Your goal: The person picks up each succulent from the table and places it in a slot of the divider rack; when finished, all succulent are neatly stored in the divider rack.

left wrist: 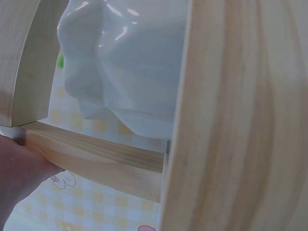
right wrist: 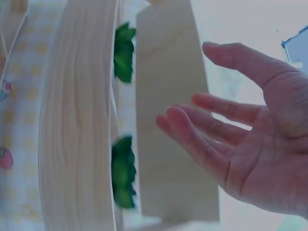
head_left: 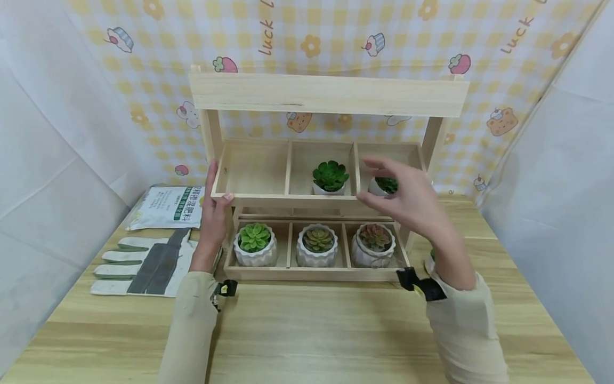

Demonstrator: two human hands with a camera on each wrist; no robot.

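A two-tier wooden plant stand [head_left: 326,96] stands in the middle. My left hand [head_left: 214,218] holds the left end of its upper tray [head_left: 288,201], thumb at the front edge and fingers along the side. My right hand [head_left: 408,200], thumb and fingers spread apart and holding nothing, is at the tray's right compartment. Behind its fingers, a dark green succulent [head_left: 387,184] in a white pot is partly hidden. Another dark green succulent [head_left: 331,176] sits in the middle compartment; the left one is bare. The right wrist view shows both plants' leaves [right wrist: 124,53] above the tray edge.
Three white pots fill the lower tray [head_left: 316,273]: a bright green succulent [head_left: 255,238], a dull green one [head_left: 318,240] and a reddish one [head_left: 375,237]. A work glove [head_left: 144,266] and a printed bag [head_left: 168,207] lie left. Another pot [head_left: 430,262] shows partly behind my right wrist.
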